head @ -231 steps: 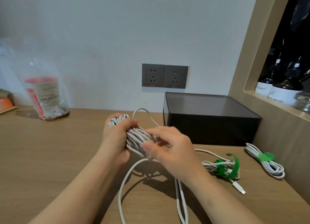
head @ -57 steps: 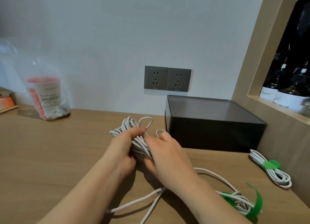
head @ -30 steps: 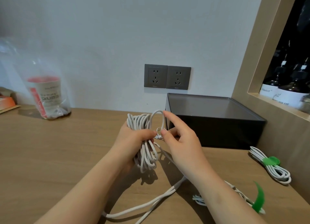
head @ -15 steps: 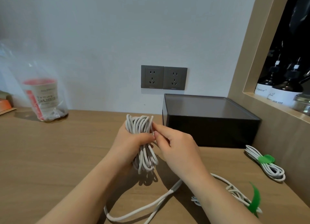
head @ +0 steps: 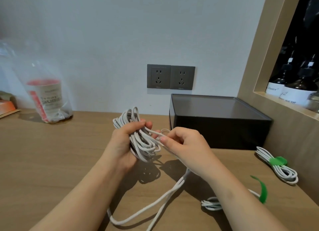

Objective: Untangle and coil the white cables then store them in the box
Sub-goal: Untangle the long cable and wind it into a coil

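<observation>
I hold a white cable coil [head: 146, 147] over the surface [head: 51, 161].
Left hand [head: 124, 142] grips the coil; right hand [head: 188, 144] pinches a strand [head: 154, 132] of it, left of the black box [head: 219, 132].

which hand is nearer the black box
Right. The right hand is just in front of the black box at its left corner; the left hand, gripping the cable coil, is farther left.
</observation>
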